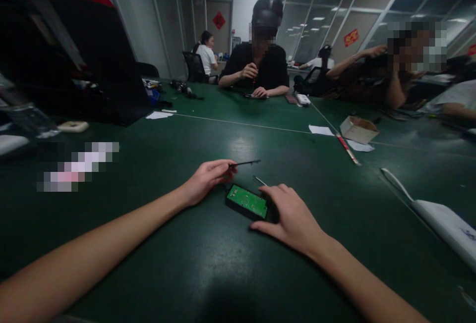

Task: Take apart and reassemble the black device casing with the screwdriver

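Observation:
My left hand (pixel 212 178) pinches a thin, flat black plastic cover (pixel 245 163) by one end, held edge-on above the table. Just below it, a black case (pixel 241 209) lies with a green circuit board (pixel 247 200) facing up inside. My right hand (pixel 292 214) is spread at the case's right end, thumb on the near side and fingers on the far side. Whether it touches the case I cannot tell. A slim metal shaft (pixel 259 181) shows beyond the right fingers; its other end is hidden behind them.
The dark green table (pixel 167 273) carries an open cardboard box (pixel 359 130), papers (pixel 320 130), a red-and-white strip (pixel 347 149) and a white device (pixel 448 224) at right. A large black panel (pixel 92 60) stands at left. Across the table a person (pixel 256 68) works with both hands.

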A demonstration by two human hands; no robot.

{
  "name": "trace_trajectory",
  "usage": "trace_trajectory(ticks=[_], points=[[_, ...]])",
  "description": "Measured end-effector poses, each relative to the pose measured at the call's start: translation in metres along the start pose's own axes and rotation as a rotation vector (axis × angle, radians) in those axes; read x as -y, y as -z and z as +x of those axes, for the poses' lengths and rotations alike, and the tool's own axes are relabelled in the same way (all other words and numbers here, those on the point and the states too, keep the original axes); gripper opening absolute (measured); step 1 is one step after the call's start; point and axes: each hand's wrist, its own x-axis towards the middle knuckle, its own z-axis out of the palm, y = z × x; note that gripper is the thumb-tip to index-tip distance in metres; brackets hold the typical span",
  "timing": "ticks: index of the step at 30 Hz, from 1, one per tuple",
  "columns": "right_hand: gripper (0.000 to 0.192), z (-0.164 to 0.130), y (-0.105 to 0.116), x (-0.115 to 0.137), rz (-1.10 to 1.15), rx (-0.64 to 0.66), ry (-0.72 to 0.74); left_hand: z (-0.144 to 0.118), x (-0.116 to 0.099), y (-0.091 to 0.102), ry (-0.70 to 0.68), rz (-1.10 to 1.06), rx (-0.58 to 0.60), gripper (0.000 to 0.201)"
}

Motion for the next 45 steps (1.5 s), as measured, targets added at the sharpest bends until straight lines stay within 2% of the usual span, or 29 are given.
trace_trajectory(ticks=[3, 6, 10, 13, 17, 20, 26, 30, 33, 36, 40, 45], points=[[0.051, 0.000, -0.004, 0.008, 0.113, 0.020, -0.056, 0.003, -0.002, 0.001, 0.057, -0.242, -0.069, 0.035], [0.053, -0.002, -0.004, 0.009, 0.322, -0.048, -0.151, 0.005, -0.006, 0.001, 0.107, -0.357, -0.068, 0.037], [0.062, -0.001, -0.003, 0.011, 0.880, -0.224, -0.423, 0.005, -0.008, 0.000, 0.171, -0.401, -0.022, 0.038], [0.060, 0.003, -0.001, 0.015, 1.316, -0.293, -0.620, 0.002, -0.006, -0.004, 0.225, -0.429, 0.024, 0.036], [0.042, 0.008, 0.005, 0.018, 1.670, -0.266, -0.845, -0.006, -0.002, -0.015, 0.263, -0.484, 0.087, 0.033], [0.050, 0.008, 0.009, 0.017, 1.815, -0.177, -0.864, -0.013, 0.001, -0.022, 0.269, -0.480, 0.148, 0.030], [0.041, 0.003, 0.006, 0.016, 1.781, -0.200, -0.735, -0.016, 0.002, -0.024, 0.260, -0.432, 0.197, 0.034], [0.036, 0.005, 0.004, 0.016, 1.747, -0.227, -0.778, -0.020, 0.002, -0.030, 0.285, -0.407, 0.226, 0.032], [0.041, 0.006, 0.008, 0.016, 1.762, -0.231, -0.821, -0.025, 0.004, -0.035, 0.322, -0.427, 0.270, 0.032], [0.038, 0.007, 0.012, 0.016, 1.738, -0.254, -0.743, -0.029, 0.006, -0.037, 0.352, -0.415, 0.281, 0.031], [0.051, 0.008, 0.011, 0.018, 1.604, -0.299, -0.608, -0.028, 0.008, -0.037, 0.351, -0.400, 0.248, 0.029], [0.060, 0.008, 0.001, 0.020, 1.491, -0.371, -0.561, -0.027, 0.009, -0.038, 0.351, -0.357, 0.244, 0.035]])
